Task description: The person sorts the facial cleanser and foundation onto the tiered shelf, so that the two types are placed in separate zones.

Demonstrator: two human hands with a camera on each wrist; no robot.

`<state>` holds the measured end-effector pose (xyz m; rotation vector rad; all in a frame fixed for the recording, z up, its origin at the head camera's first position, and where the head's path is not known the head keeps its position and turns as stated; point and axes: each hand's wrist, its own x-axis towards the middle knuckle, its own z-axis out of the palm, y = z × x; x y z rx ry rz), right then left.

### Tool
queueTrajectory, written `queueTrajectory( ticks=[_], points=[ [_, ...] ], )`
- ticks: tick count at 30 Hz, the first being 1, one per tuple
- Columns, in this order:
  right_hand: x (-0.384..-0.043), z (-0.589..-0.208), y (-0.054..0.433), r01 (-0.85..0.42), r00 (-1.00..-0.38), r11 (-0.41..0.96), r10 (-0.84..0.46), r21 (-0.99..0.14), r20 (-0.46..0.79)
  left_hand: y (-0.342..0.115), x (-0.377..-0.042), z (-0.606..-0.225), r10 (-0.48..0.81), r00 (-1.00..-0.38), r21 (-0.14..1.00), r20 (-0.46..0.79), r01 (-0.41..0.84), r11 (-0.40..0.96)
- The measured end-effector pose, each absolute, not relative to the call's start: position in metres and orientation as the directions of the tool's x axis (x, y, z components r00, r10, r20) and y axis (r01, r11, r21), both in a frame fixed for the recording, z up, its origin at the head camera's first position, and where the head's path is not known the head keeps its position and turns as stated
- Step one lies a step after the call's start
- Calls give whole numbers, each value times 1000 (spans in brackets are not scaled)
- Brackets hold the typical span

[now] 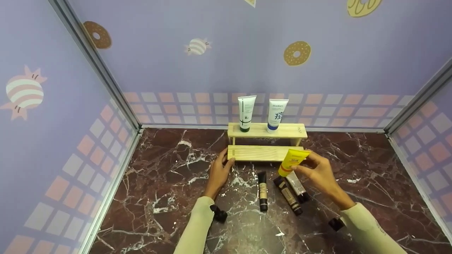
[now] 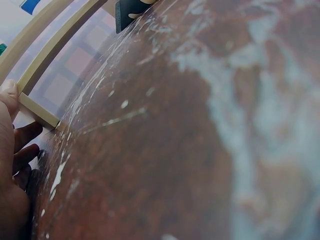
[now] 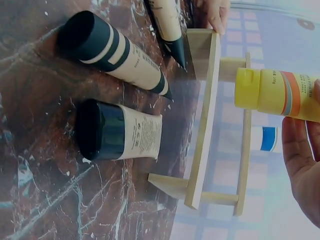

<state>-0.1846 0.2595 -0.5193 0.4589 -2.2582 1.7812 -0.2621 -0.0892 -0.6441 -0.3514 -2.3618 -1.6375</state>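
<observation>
My right hand (image 1: 317, 173) pinches a yellow squeeze tube (image 1: 293, 162) with an orange band, cap end down, near the right end of the lower step of a two-step wooden stand (image 1: 265, 153). In the right wrist view the yellow tube (image 3: 275, 92) is apart from the step. My left hand (image 1: 219, 172) grips the left end of the lower step, thumb on top in the left wrist view, fingers (image 2: 25, 155) beside its end. On the upper step stand a white tube with a dark green cap (image 1: 247, 113) and a white tube with a blue band (image 1: 276, 114).
Before the stand, a slim black and beige tube (image 1: 263, 192), a larger black and beige tube (image 1: 289, 195) and a pale tube with a dark cap (image 1: 298, 187) lie on the dark marbled table (image 1: 159, 197). A patterned wall (image 1: 212, 70) rises behind the stand.
</observation>
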Motion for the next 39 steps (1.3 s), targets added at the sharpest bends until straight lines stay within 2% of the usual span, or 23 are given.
queueTrajectory(
  ticks=[8, 19, 32, 39],
  points=[
    [-195, -515, 270, -322, -947, 240, -72, -916, 314, -90, -262, -644, 65, -953, 898, 296, 301, 322],
    [-214, -501, 282, -347, -936, 252, -35, -904, 350, -91, -261, -643, 60, -954, 895, 295, 298, 331],
    [-245, -490, 303, -320, -946, 330, -60, -888, 318, -89, -260, -643, 49, -954, 889, 296, 294, 351],
    [-259, -485, 309, -286, -955, 360, -31, -888, 295, -90, -261, -642, 54, -957, 892, 286, 286, 351]
  ],
)
